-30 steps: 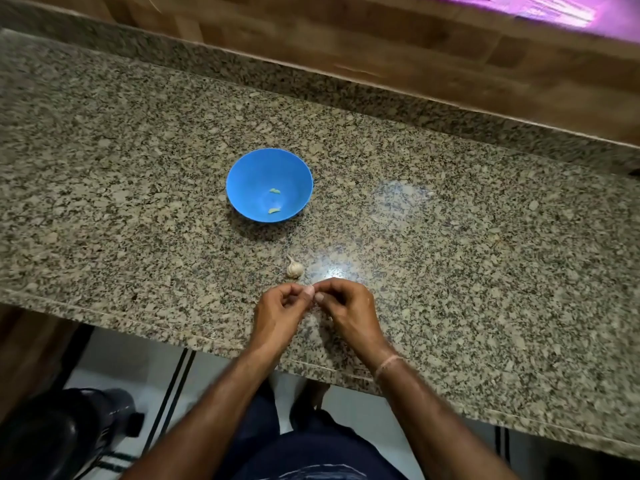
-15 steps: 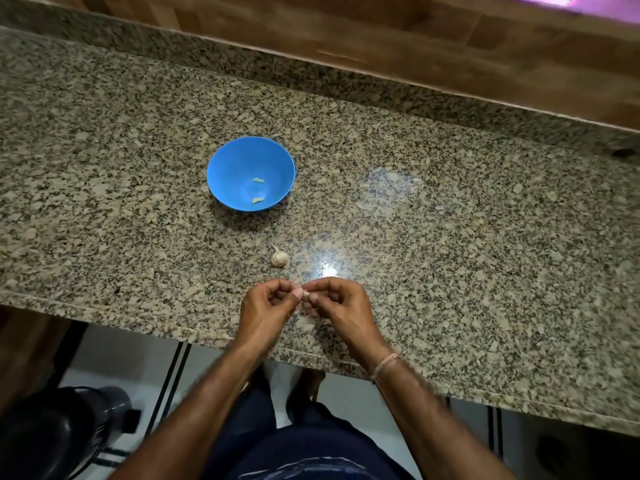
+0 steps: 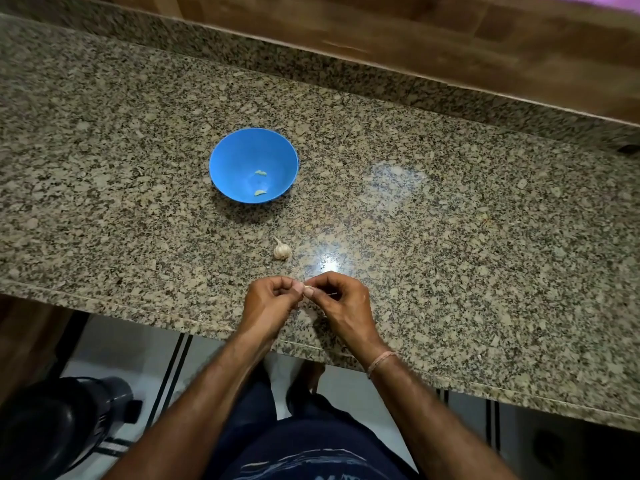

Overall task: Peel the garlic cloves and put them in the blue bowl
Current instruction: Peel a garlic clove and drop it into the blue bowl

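A blue bowl (image 3: pixel 228 157) stands on the granite counter (image 3: pixel 450 237) with two peeled garlic cloves (image 3: pixel 260 182) inside. A partly broken garlic bulb (image 3: pixel 282 250) lies on the counter between the bowl and my hands. My left hand (image 3: pixel 268 306) and my right hand (image 3: pixel 341 303) meet fingertip to fingertip near the counter's front edge. Between them they pinch a small garlic clove (image 3: pixel 306 289), which the fingers mostly hide.
A raised granite ledge and a wooden wall (image 3: pixel 415 36) run along the back. The counter's front edge (image 3: pixel 138 306) passes under my wrists. A dark round container (image 3: pixel 52 431) stands on the floor at lower left. A thread band circles my right wrist.
The camera view has shifted slightly. My hands have stayed together at the front edge, fingers working on the small clove. Bowl and bulb have not moved on the counter.
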A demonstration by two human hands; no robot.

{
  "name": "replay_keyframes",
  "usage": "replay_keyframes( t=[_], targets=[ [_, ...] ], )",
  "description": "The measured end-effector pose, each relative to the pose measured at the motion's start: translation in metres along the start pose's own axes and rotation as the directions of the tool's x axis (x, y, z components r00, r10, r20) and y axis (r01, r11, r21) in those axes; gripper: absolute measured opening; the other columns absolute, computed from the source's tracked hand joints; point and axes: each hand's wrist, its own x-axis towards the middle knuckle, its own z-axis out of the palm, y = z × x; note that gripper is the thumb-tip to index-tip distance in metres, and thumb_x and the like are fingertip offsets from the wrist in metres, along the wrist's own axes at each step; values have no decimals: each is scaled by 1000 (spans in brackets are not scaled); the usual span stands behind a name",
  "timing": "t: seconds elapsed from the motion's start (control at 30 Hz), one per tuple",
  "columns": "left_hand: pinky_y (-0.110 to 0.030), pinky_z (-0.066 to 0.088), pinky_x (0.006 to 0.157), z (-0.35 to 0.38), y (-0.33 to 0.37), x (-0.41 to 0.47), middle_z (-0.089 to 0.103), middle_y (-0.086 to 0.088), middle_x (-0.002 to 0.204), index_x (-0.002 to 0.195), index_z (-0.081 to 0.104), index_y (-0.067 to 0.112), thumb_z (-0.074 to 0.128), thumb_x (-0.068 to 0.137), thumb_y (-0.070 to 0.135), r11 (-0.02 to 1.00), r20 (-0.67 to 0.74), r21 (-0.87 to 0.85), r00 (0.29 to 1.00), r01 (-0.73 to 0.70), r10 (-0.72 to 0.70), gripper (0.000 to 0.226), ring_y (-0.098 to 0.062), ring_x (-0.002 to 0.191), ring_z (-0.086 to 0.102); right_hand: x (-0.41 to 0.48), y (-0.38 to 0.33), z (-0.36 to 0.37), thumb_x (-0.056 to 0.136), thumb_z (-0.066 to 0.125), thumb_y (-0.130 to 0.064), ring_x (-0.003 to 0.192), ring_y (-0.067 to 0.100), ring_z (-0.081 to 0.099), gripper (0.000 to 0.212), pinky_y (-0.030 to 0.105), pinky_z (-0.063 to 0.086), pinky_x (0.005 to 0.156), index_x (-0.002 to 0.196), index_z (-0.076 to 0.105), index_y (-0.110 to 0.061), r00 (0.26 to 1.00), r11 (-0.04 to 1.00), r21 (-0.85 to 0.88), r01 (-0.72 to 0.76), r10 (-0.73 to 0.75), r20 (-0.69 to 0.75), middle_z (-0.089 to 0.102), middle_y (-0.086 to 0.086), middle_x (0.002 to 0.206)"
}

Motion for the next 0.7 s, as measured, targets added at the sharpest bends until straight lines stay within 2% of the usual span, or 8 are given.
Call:
replay_keyframes(
  t=[0.03, 0.1, 0.17, 0.23, 0.3, 0.43, 0.57, 0.7],
  targets=[
    [-12, 52, 59, 0, 1, -1, 77, -1, 76, 93, 78, 6, 70, 98, 13, 1000, 13, -24, 1000, 19, -18, 11, -2, 63, 69, 0, 0, 0, 90, 82, -24, 88, 14, 75, 10, 34, 63, 83, 94, 80, -16, 1000, 1000, -3, -8, 8, -4, 79, -2, 90],
    [-17, 53, 64, -3, 1, -2, 78, -1, 81, 96, 78, 8, 71, 98, 17, 1000, -11, -14, 1000, 9, -9, 11, -6, 70, 72, 2, 0, 0, 90, 83, -25, 83, 14, 75, 10, 33, 63, 78, 90, 79, -16, 1000, 999, -48, -20, 19, -24, 78, -2, 85],
    [-19, 52, 68, -8, -2, 2, 75, 4, 91, 99, 77, 17, 73, 97, 23, 968, -108, 238, 989, -73, 101, 8, -9, 83, 71, 5, 1, 1, 89, 83, -23, 73, 11, 73, 10, 33, 63, 72, 82, 78, -17, 999, 981, -190, -42, 36, -38, 76, -3, 76],
    [-20, 49, 68, -13, -5, 5, 68, 10, 96, 102, 72, 24, 75, 95, 23, 863, -136, 489, 966, -129, 221, 8, -4, 86, 65, 10, 3, 4, 88, 80, -19, 64, 5, 70, 14, 33, 63, 70, 75, 77, -17, 999, 923, -382, -44, 37, -25, 74, -6, 68],
    [-24, 52, 69, -16, -12, 7, 63, 10, 95, 102, 67, 24, 77, 93, 21, 791, -97, 577, 944, -204, 314, 13, -5, 83, 62, 14, 2, 6, 86, 78, -17, 61, 1, 69, 16, 30, 63, 70, 71, 76, -17, 999, 874, -484, -35, 34, -10, 72, -9, 65],
    [-18, 39, 60, -16, -20, 9, 55, 10, 98, 99, 63, 23, 76, 93, 20, 726, -87, 646, 922, -236, 378, 15, 1, 77, 53, 21, -3, 9, 85, 78, -13, 61, 1, 67, 19, 21, 59, 66, 67, 74, -19, 996, 845, -529, -86, 90, -19, 71, -11, 65],
    [-18, 35, 57, -15, -20, 9, 53, 12, 98, 97, 60, 26, 75, 94, 22, 731, -96, 644, 924, -226, 370, 16, 2, 76, 52, 25, -2, 12, 82, 77, -13, 61, 3, 68, 17, 28, 62, 69, 66, 75, -15, 989, 829, -540, -145, 139, -52, 71, -9, 63],
    [-20, 38, 60, -15, -18, 8, 56, 13, 99, 97, 64, 26, 74, 95, 23, 719, -80, 655, 925, -233, 372, 11, -1, 80, 57, 19, -3, 17, 85, 79, -16, 62, 6, 70, 15, 32, 63, 68, 71, 76, -15, 993, 833, -540, -118, 95, -70, 72, -7, 66]
  ],
)
